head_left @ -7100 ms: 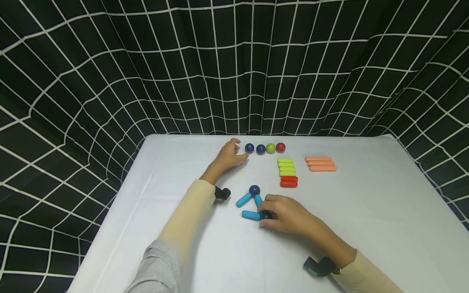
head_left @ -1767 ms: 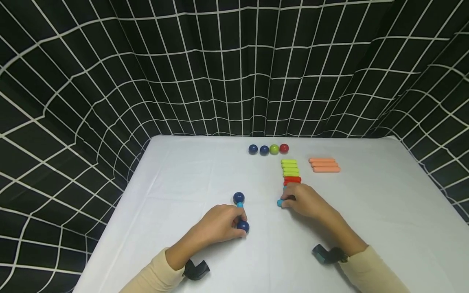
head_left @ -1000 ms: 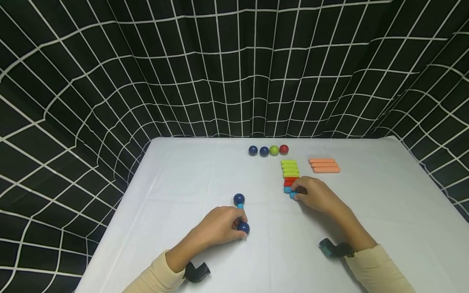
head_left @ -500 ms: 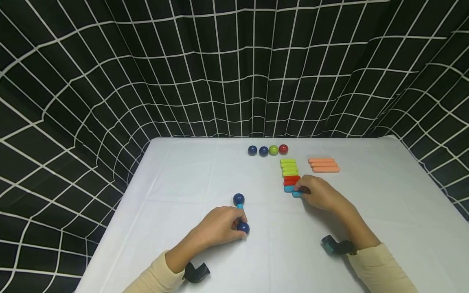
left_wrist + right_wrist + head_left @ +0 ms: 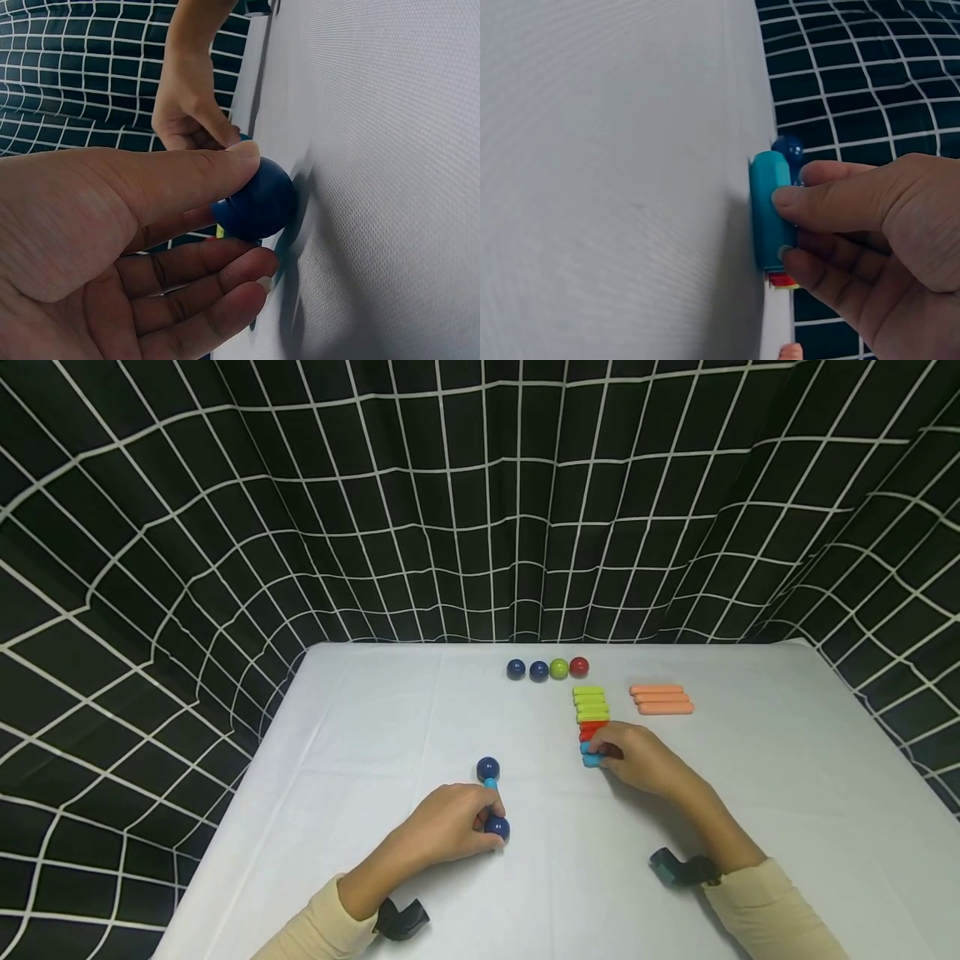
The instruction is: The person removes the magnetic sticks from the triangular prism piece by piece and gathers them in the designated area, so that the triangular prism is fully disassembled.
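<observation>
My left hand (image 5: pixel 450 820) pinches a dark blue ball (image 5: pixel 497 828) between thumb and fingers. A short light blue stick (image 5: pixel 491 783), partly hidden by the fingers, runs from it to a second dark blue ball (image 5: pixel 488 768). My right hand (image 5: pixel 647 760) has its thumb and fingers on a light blue stick (image 5: pixel 592 761) at the near end of a row of sticks. In the right wrist view that stick (image 5: pixel 769 214) lies along the white surface, with the thumb against its side. Another light blue stick (image 5: pixel 585 747) lies just behind it, partly covered by the fingers.
Beyond the blue sticks lie red sticks (image 5: pixel 592 727) and several yellow-green sticks (image 5: pixel 591 703). Three orange sticks (image 5: pixel 662 699) lie right of them. Two blue balls (image 5: pixel 538 671), a green ball (image 5: pixel 558 668) and a red ball (image 5: pixel 578 667) line the table's back. A gridded black curtain (image 5: pixel 480 527) hangs behind.
Two light blue sticks have moved from beside the ball piece to the red sticks. My left hand has come from the back balls to the ball piece; my right hand has shifted to the stick row.
</observation>
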Demonstrator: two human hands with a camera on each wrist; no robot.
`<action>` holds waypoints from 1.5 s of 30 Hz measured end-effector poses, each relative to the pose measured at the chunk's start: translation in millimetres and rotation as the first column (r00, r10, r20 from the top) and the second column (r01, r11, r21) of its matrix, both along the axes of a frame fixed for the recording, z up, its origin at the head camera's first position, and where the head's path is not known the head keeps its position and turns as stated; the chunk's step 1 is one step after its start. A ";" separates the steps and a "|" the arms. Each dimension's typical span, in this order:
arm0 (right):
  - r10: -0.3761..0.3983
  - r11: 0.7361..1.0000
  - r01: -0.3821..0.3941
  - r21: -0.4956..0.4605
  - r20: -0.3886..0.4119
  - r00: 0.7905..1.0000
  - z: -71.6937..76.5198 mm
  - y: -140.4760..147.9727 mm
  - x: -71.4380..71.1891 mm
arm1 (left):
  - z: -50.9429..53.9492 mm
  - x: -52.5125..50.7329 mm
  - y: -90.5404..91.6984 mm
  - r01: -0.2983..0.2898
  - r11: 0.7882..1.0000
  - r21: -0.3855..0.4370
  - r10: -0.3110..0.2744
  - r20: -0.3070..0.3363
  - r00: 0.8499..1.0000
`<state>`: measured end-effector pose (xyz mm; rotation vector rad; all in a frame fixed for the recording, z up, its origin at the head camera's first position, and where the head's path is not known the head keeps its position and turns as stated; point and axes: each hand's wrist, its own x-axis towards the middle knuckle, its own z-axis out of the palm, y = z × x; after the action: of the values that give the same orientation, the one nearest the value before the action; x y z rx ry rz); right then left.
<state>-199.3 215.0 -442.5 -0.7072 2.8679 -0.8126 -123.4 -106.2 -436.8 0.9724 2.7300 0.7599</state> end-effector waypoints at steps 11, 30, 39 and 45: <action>-0.030 0.999 0.031 0.023 -0.044 0.999 1.1 -7.3 4.1 | -2.7 -0.1 2.1 0.007 1.000 0.010 -0.007 -0.003 1.000; 0.324 0.946 -0.325 -0.024 -0.042 0.945 3.7 -79.8 58.0 | -4.0 -9.3 -1.1 -0.067 0.989 0.131 0.081 -0.102 0.991; 0.352 0.935 -0.353 -0.009 -0.059 0.934 3.9 -82.8 60.0 | -9.0 -7.4 -0.2 -0.057 0.998 -0.002 0.056 -0.176 0.983; 0.334 0.942 -0.336 -0.020 -0.055 0.941 2.2 -83.7 60.2 | -12.9 -8.1 -0.4 -0.092 0.995 -0.037 0.083 -0.201 0.976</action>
<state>-139.1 131.3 -440.3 -1.1939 2.6674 -0.7954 -131.5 -106.6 -449.7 0.9736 2.9655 0.6407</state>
